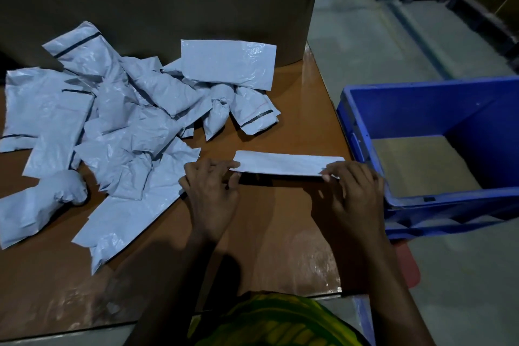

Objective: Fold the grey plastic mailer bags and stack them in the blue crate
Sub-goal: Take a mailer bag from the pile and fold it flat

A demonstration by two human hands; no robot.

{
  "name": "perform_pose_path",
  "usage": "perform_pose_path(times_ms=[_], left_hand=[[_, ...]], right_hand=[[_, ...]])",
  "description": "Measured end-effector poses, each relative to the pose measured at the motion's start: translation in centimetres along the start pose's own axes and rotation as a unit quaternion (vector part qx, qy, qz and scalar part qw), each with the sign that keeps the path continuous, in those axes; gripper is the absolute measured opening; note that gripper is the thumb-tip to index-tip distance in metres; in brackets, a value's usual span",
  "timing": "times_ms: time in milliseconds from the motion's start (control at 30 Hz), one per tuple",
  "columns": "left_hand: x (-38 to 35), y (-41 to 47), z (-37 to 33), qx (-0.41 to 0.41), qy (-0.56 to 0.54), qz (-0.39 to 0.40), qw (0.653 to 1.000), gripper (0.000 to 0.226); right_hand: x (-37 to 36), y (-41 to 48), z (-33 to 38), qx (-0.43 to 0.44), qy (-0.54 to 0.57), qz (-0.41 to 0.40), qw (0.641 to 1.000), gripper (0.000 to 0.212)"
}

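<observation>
Head view: left hand [209, 191], right hand [352, 191] pinch opposite ends of folded mailer bag [286, 163], keeping it creased.
Blue crate [477, 126]: alongside, for stacking.

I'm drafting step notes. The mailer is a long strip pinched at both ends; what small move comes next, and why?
Probably bring the end in the right hand across to the left hand, halving the folded mailer: it is long and narrow, both ends pinched, beside the blue crate.
</observation>
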State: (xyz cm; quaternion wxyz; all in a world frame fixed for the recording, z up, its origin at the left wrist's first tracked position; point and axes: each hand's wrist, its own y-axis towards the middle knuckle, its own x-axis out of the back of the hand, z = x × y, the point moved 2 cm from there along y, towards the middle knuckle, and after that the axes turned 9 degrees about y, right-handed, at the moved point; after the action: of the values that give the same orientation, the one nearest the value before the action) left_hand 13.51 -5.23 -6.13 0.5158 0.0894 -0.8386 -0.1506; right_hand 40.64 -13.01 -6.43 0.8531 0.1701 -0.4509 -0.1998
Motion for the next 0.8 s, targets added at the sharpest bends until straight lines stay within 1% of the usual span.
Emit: perform_pose_path(times_ms=[100, 167, 233, 300, 367, 400, 433, 467, 533, 567, 633, 700, 800], left_hand=[[2.6, 1.6, -0.5, -0.015, -0.115, 0.01, 0.993, 0.014], [3.9, 2.6, -1.0, 0.008, -0.208, 0.014, 0.978, 0.015], [3.6, 3.6, -0.7, 0.054, -0.286, 0.056, 0.955, 0.021], [2.0, 4.5, 0.0, 0.091, -0.313, 0.11, 0.939, 0.028], [-0.1, 5.0, 0.6, 0.126, -0.284, 0.163, 0.936, 0.034], [-1.0, 5.0, 0.8, 0.139, -0.25, 0.179, 0.941, 0.038], [-1.7, 4.9, 0.9, 0.138, -0.206, 0.178, 0.952, 0.039], [-2.3, 4.6, 1.0, 0.121, -0.166, 0.161, 0.965, 0.036], [-3.1, 3.4, 0.8, 0.044, -0.125, 0.105, 0.986, 0.028], [-3.6, 2.7, 0.5, 0.006, -0.11, 0.091, 0.99, 0.031], [-4.8, 1.1, -0.5, -0.055, -0.071, 0.105, 0.99, 0.043], [-6.2, -0.2, -2.2, -0.129, -0.002, 0.133, 0.983, 0.054], [-7.7, -1.1, -4.1, -0.22, 0.125, 0.132, 0.958, 0.061]], right_hand=[[1.8, 2.6, 0.8, 0.03, -0.015, -0.028, 0.999, 0.015], [2.8, 4.4, 1.3, 0.032, 0.001, -0.032, 0.999, 0.013], [2.8, 6.2, 1.0, 0.005, 0.023, -0.006, 1.0, 0.013], [1.4, 7.4, -0.1, -0.03, 0.041, 0.052, 0.997, 0.015], [-0.4, 7.8, -1.3, -0.04, 0.021, 0.098, 0.994, 0.015], [-1.3, 7.6, -1.8, -0.037, 0.0, 0.112, 0.993, 0.014], [-2.0, 7.2, -2.0, -0.033, -0.017, 0.118, 0.992, 0.013], [-2.5, 6.8, -2.0, -0.031, -0.025, 0.117, 0.992, 0.014], [-3.7, 5.3, -1.7, -0.049, -0.025, 0.118, 0.991, 0.023], [-4.3, 4.3, -1.4, -0.064, -0.034, 0.129, 0.989, 0.031], [-5.7, 2.4, -0.9, -0.093, -0.059, 0.162, 0.981, 0.045], [-6.7, 1.0, -0.7, -0.111, -0.065, 0.182, 0.975, 0.054], [-7.4, 0.0, -1.0, -0.089, -0.108, 0.18, 0.974, 0.057]])
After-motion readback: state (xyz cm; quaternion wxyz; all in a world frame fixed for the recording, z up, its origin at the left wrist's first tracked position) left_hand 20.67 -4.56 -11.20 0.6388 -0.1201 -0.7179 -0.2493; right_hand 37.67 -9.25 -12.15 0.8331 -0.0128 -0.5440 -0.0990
